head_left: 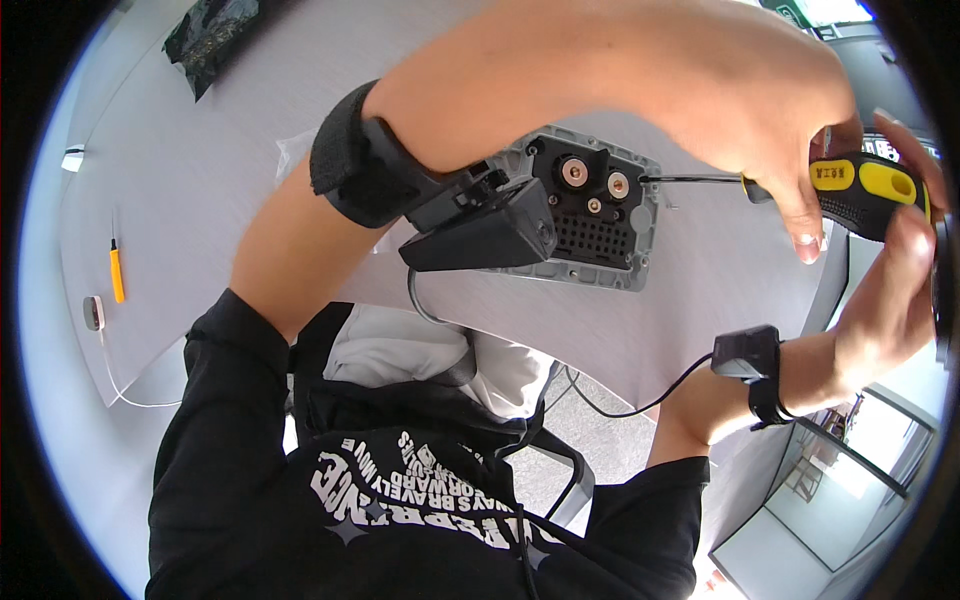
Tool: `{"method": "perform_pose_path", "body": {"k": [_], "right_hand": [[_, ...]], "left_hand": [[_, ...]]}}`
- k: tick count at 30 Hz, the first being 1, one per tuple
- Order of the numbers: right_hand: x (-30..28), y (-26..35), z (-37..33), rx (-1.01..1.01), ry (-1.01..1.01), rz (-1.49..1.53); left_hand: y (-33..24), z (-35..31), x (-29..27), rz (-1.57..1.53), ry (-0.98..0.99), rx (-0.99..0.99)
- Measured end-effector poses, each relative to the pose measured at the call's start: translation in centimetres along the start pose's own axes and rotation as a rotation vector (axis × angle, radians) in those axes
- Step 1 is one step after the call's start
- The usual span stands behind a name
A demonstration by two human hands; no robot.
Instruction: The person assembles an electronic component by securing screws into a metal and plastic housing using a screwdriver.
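Main risk, as judged: the slim metal shaft [705,179] skating out of the panel's right edge and scoring the black perforated plastic panel [600,240]; cause, a sideways push, no hand bracing the grey cast-metal housing [650,235], which could slide on the pale grey table [700,290]. Also, the black boxy wrist device [480,235] overhangs the housing and might knock it. Black-and-yellow ridged-handled screwdriver [865,190] lies sideways, handle between both hands, tip leftward at the panel. Right hand [890,290] pinches the handle's rear, thumb against fingers; left hand [745,90] curls about its front, thumb down; cannot tell whether it grips.
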State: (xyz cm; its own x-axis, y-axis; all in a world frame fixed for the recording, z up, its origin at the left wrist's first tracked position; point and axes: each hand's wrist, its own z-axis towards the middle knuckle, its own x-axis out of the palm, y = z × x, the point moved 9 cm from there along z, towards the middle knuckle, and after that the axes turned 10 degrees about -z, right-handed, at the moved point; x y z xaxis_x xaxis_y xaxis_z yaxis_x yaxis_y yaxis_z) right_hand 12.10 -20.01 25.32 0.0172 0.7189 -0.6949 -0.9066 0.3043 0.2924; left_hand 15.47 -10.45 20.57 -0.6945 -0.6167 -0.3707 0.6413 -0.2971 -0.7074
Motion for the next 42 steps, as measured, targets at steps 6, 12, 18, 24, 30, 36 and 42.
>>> {"method": "perform_pose_path", "body": {"k": [6, 12, 18, 24, 30, 36, 42], "right_hand": [[-0.4, 0.7, 0.7, -0.101, 0.015, 0.134], [-0.6, -1.9, -1.7, 0.617, -0.194, -0.238], [0.1, 0.3, 0.3, -0.117, -0.108, 0.270], [-0.8, 0.8, 0.4, -0.095, 0.111, -0.072], [-0.6, 0.1, -0.1, 0.083, -0.075, -0.288], [-0.9, -0.7, 0.1, -0.191, 0.139, -0.025], [-1.3, -1.1, -0.6, 0.042, 0.005, -0.274]], "left_hand": [[-0.4, 0.5, -1.1, -0.119, 0.090, -0.416], [0.7, 0.5, -0.4, -0.108, 0.077, -0.374], [0.1, 0.7, -0.7, -0.099, 0.103, -0.393], [-0.3, 0.6, -0.7, -0.074, 0.084, -0.360], [-0.1, 0.8, -0.2, -0.067, 0.092, -0.354], [-0.8, 0.6, -0.5, -0.037, 0.102, -0.362], [0.0, -0.1, -0.1, -0.024, 0.098, -0.366]]}}
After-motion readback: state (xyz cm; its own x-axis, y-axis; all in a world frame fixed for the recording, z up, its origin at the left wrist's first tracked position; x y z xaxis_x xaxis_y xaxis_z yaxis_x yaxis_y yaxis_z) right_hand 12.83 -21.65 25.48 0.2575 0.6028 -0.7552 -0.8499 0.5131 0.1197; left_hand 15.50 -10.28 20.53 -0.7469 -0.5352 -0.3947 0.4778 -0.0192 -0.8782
